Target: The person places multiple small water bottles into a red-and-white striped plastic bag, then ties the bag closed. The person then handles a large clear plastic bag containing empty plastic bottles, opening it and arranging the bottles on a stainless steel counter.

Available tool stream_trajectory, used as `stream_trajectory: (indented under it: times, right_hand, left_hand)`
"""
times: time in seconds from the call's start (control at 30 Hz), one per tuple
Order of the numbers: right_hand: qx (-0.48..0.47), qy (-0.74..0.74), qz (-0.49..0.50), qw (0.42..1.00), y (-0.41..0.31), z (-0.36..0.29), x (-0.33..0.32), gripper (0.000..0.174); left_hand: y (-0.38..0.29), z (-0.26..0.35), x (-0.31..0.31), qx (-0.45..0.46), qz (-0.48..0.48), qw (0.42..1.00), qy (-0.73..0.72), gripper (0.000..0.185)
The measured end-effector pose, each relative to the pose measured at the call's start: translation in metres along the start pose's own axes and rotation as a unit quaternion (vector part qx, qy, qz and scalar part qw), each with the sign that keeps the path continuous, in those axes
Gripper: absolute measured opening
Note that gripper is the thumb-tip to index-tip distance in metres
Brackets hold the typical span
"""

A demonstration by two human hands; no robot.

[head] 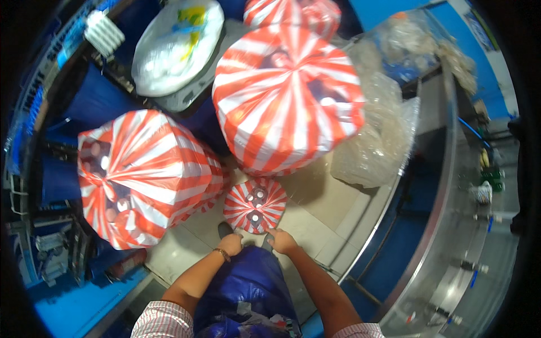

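Note:
A small red-and-white striped plastic bag [256, 205], bunched at its middle, is on the floor just beyond my hands. My right hand [282, 241] has its fingers curled at the bag's lower edge; whether they pinch it cannot be told. My left hand [231, 244], with a bracelet at the wrist, is curled near the same bag, beside a dark shoe [225, 229]; its fingertips are hidden. Two much bigger striped bags stand around it, one on the left [143, 169] and one ahead [287, 101]. Another striped bag [291, 14] shows at the top.
Crumpled clear plastic [367, 148] lies right of the large bags. A long stainless-steel counter [439, 169] curves along the right. Upper left, a plastic-wrapped white bundle [177, 50] rests on a dark grey surface [186, 99]. Blue containers [97, 97] stand at the left.

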State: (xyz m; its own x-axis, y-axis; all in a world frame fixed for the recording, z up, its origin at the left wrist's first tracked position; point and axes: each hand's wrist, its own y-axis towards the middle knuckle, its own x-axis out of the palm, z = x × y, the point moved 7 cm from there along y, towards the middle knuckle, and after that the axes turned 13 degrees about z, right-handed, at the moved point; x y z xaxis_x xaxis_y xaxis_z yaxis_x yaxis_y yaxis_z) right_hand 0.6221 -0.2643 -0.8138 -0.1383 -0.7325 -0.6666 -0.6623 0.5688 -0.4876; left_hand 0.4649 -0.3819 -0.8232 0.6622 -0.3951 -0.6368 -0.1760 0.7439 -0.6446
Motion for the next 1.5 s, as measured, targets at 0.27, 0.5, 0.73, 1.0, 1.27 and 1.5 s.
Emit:
stream_trajectory:
  times: [0.27,0.5,0.73,1.0,1.27,1.5]
  right_hand:
    - [0.067,0.072,0.137,0.986,-0.148,-0.054,-0.122,0.05]
    - [0.135,0.136,0.249,0.949,-0.249,-0.113,-0.161,0.048]
    - [0.107,0.177,0.271,0.94,-0.312,-0.13,-0.193,0.052]
    - [0.028,0.221,0.39,0.894,-0.384,-0.115,-0.284,0.054]
    - [0.011,0.284,0.421,0.861,-0.419,-0.09,-0.327,0.053]
    - [0.001,0.382,0.463,0.8,-0.416,-0.053,-0.375,0.053]
  left_hand:
    - [-0.1,0.097,-0.066,0.189,0.019,0.982,-0.019,0.043]
    - [-0.15,0.136,-0.118,0.291,-0.014,0.951,0.102,0.041]
    - [-0.17,0.168,-0.148,0.316,0.013,0.932,0.175,0.037]
    - [-0.212,0.334,-0.155,0.449,0.06,0.89,0.048,0.041]
    - [-0.206,0.415,-0.141,0.499,0.015,0.857,0.123,0.042]
    - [-0.137,0.477,-0.151,0.511,0.025,0.849,0.133,0.044]
